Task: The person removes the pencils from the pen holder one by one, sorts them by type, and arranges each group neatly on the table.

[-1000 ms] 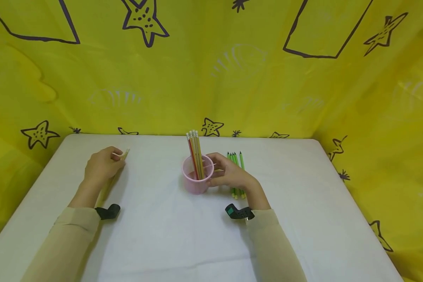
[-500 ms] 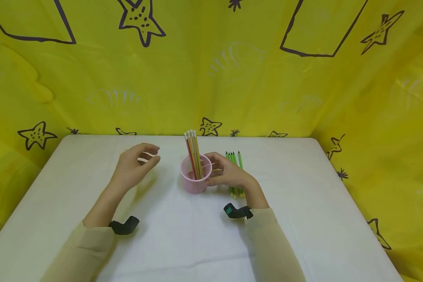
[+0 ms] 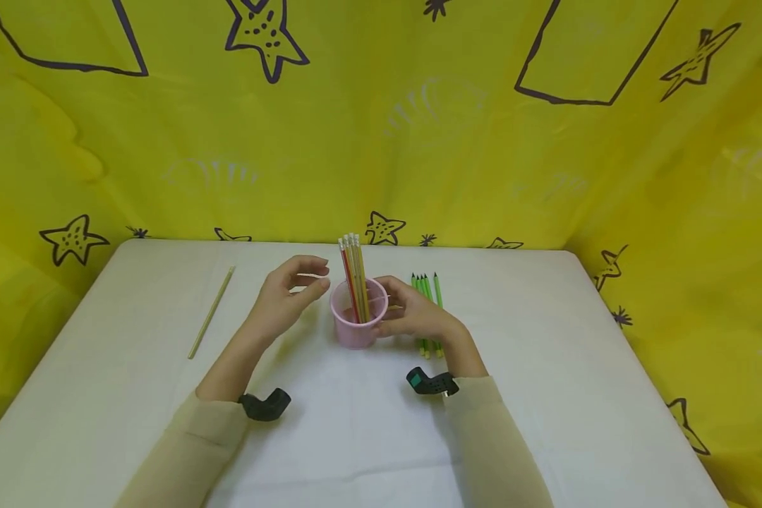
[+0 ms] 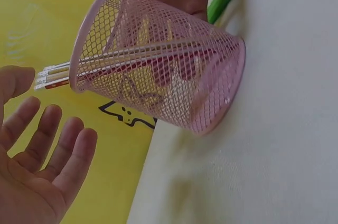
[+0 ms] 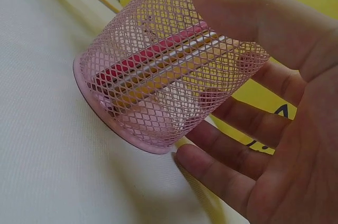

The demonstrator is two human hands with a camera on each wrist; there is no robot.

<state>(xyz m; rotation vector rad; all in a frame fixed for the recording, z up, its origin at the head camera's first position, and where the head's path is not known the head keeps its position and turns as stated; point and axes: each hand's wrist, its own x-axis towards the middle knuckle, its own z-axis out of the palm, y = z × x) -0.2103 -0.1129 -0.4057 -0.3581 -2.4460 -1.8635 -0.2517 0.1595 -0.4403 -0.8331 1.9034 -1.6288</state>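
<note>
A pink mesh pencil cup stands upright on the white table. Several pencils, red and yellowish with white erasers upward, lean inside it. My right hand grips the cup from its right side; in the right wrist view its thumb lies on the mesh, with the other fingers round the far side. Just left of the cup is my left hand, fingers loosely bent and holding nothing. In the left wrist view its fingertips are near the eraser ends. A single yellowish pencil lies on the table further left.
Several green pencils lie in a row right of the cup, partly hidden behind my right hand. Yellow cloth with drawn stars hangs at the back and sides of the table.
My left hand has left the single pencil, which now lies on the table, and has moved right to beside the cup. My right hand has stayed on the cup.
</note>
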